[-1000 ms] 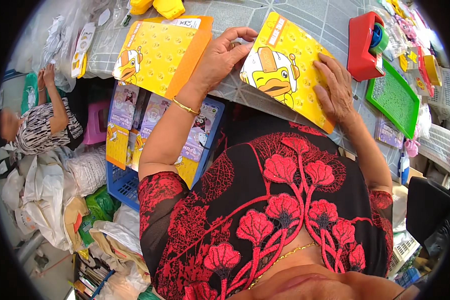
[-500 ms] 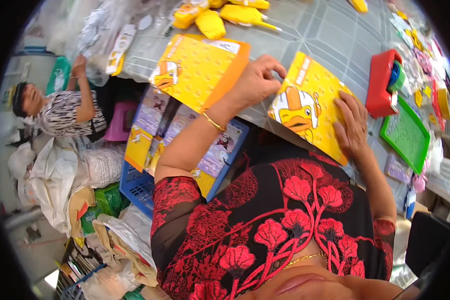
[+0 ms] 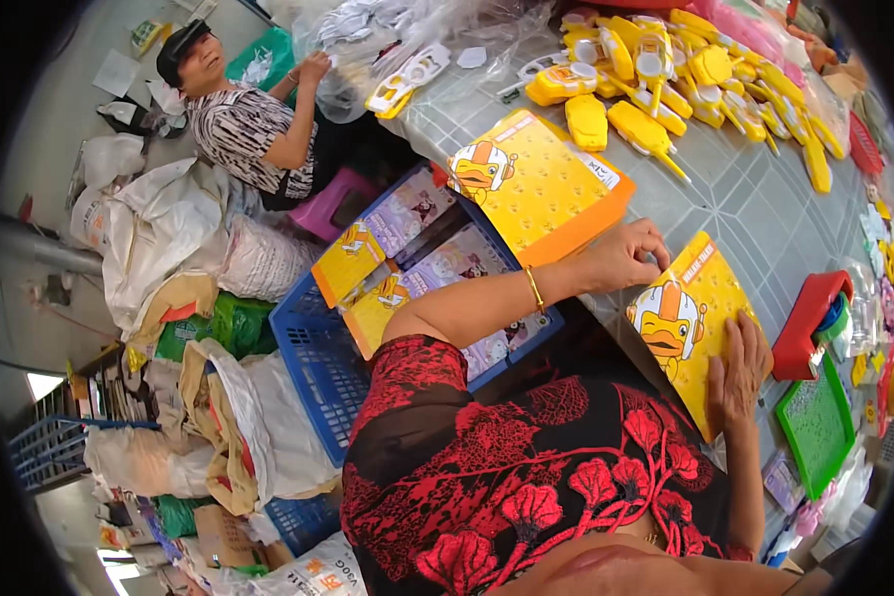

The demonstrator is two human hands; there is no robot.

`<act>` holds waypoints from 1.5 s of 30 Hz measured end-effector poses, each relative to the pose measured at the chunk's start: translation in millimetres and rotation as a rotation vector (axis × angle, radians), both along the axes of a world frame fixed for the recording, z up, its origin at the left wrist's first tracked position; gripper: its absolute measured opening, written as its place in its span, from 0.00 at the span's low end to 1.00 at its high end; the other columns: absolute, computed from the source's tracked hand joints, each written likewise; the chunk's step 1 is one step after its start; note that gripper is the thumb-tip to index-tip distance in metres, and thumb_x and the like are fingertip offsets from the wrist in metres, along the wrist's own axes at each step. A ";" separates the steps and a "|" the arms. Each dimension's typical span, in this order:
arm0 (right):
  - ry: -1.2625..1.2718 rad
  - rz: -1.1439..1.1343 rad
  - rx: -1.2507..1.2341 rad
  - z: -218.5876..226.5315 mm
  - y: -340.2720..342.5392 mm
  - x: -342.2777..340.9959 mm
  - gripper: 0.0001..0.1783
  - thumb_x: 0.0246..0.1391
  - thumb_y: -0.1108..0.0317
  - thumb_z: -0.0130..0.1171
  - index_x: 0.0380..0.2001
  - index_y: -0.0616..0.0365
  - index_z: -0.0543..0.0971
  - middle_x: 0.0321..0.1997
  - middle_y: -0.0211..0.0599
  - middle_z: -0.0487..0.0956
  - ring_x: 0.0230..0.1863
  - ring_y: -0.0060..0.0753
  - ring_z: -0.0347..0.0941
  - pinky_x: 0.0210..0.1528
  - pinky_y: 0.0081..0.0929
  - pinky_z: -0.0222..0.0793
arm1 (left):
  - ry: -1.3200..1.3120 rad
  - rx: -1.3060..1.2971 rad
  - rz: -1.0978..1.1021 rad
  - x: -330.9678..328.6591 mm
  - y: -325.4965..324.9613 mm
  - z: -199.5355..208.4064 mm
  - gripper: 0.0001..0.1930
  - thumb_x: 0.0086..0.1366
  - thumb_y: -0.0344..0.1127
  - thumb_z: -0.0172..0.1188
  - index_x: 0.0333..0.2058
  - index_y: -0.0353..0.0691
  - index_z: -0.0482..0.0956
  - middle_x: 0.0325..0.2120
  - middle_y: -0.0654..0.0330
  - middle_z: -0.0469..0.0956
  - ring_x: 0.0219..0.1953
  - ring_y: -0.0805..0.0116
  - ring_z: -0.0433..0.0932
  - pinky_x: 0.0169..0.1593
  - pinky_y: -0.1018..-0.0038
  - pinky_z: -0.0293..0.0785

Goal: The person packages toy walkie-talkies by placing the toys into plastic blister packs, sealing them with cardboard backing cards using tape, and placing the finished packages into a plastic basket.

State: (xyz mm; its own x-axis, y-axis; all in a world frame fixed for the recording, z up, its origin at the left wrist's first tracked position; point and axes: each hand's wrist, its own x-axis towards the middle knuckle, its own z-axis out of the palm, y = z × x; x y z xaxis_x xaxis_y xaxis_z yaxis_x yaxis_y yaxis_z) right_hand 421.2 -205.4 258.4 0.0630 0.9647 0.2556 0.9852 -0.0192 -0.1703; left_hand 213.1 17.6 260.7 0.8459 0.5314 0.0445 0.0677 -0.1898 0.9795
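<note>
A flat yellow cardboard box [image 3: 730, 288] with a helmeted duck printed on it lies slantwise at the table's near edge. My right hand [image 3: 740, 372] rests on its right side, fingers stretched out along the printed face. At the box's upper left edge is my left hand [image 3: 626, 256], its fingers curled and the tips pinched together; what is between them, if anything, is too small to make out. Left of that hand lies a second yellow box [image 3: 541, 184] of the same design, with an orange side.
Yellow plastic toy handsets [image 3: 656, 89] are heaped at the far side. A red tape dispenser [image 3: 810, 323] and a green tray [image 3: 819, 427] stand at right. Below the table edge, a blue crate [image 3: 313, 358] holds printed boxes. A co-worker [image 3: 243, 134] sits at far left.
The view has swung, so the table's things appear shifted and more of the toy heap shows. Both hands stay at the same box, in much the same pose.
</note>
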 end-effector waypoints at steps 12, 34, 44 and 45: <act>0.092 -0.019 -0.028 0.9 15.1 -15.8 0.31 0.51 0.62 0.44 0.59 0.64 0.60 0.66 0.53 0.55 0.67 0.55 0.47 0.67 0.47 0.39 | -0.149 -0.128 -0.049 -4.7 -1.3 -12.8 0.08 0.49 0.23 0.59 0.30 0.38 0.81 0.38 0.65 0.69 0.31 0.81 0.68 0.34 0.84 0.64; 0.122 0.029 0.027 -10.1 27.5 -12.4 0.27 0.54 0.63 0.45 0.58 0.58 0.64 0.64 0.44 0.60 0.66 0.47 0.52 0.66 0.41 0.44 | 0.037 -0.302 -0.253 -37.5 -13.8 -3.2 0.11 0.62 0.27 0.55 0.42 0.34 0.80 0.18 0.73 0.71 0.17 0.90 0.60 0.19 0.87 0.54; 0.123 0.066 -0.004 -6.1 33.5 -22.4 0.27 0.56 0.65 0.40 0.59 0.59 0.63 0.66 0.47 0.58 0.67 0.52 0.50 0.68 0.42 0.42 | 0.206 -0.394 -0.588 -54.2 -28.3 7.6 0.12 0.65 0.28 0.51 0.45 0.35 0.77 0.16 0.72 0.69 0.15 0.86 0.61 0.18 0.84 0.56; 0.121 0.068 -0.001 -5.7 32.8 -22.5 0.27 0.56 0.65 0.40 0.59 0.59 0.63 0.66 0.47 0.58 0.67 0.52 0.50 0.68 0.42 0.42 | 0.251 -0.390 -0.608 -54.1 -28.5 8.0 0.13 0.65 0.29 0.51 0.48 0.35 0.75 0.18 0.71 0.70 0.16 0.86 0.62 0.19 0.84 0.57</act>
